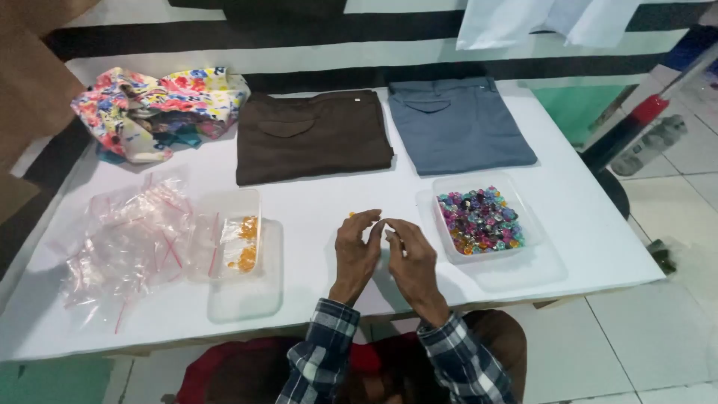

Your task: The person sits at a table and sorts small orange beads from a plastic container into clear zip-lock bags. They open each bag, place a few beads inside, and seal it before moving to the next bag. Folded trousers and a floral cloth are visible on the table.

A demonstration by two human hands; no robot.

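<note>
White surface [314, 314] fills centre frame; right of it, pale tiled floor [658, 337] under even light; behind it, black-and-white striped backing [299, 30]; brown cardboard [30, 82] at its left; teal floor patch [45, 381] beneath its near-left corner.

A small home workroom for sorting and packing: a white-covered bench [314, 217] on a tiled floor [658, 337], with folded trousers [314, 135] at its far edge and a tub of coloured beads [480, 221] nearer.
</note>
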